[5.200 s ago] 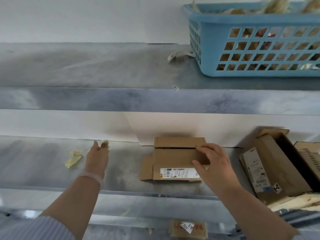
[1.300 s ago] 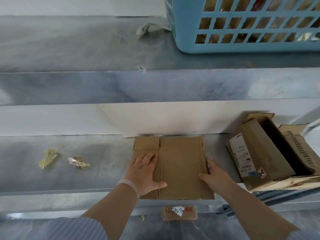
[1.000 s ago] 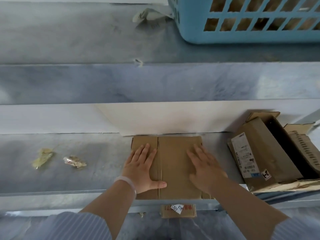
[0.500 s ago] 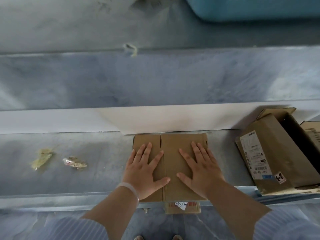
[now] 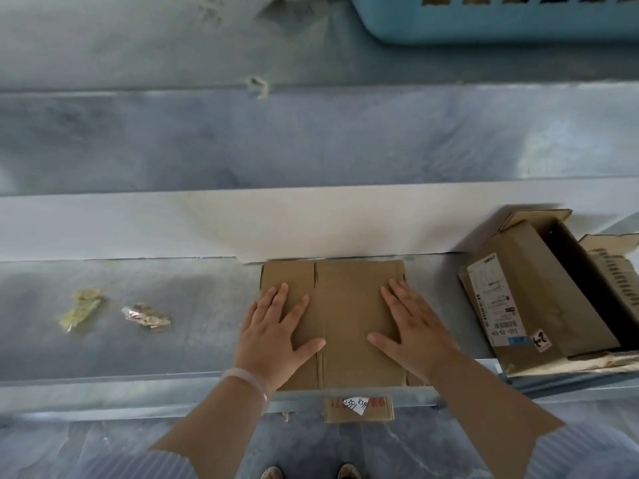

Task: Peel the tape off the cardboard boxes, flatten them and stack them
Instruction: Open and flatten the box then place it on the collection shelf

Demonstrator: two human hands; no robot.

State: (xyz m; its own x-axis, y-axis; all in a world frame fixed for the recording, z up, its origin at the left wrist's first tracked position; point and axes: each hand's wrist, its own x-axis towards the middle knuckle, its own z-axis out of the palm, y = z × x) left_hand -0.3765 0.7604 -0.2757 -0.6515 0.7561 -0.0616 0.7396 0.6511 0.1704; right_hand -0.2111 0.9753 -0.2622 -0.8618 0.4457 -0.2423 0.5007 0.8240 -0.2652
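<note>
The left hand (image 5: 276, 337) is lying flat with its fingers spread on the left half of the flattened cardboard box (image 5: 345, 305), and the right hand (image 5: 411, 331) is lying the same way on the right half, both open and neither gripping anything. The palms seem to be pressing down so that the creases give and the panel stays flat. The box is resting on the lower shelf (image 5: 173, 340), its far edge close against the white back wall and its near edge reaching the shelf's front edge. Two crumpled tape scraps (image 5: 81, 307) (image 5: 147, 314) are lying well apart from it towards the shelf's left end, likely set aside out of the working space. At the right end, an opened box with a white label (image 5: 529, 302) is leaning tilted against another box (image 5: 615, 267), both not yet flattened and probably waiting their turn. A small cardboard piece (image 5: 359, 407) is showing just below the front edge. A blue basket (image 5: 501, 25) is sitting on the upper shelf (image 5: 138, 46) at its right end.
</note>
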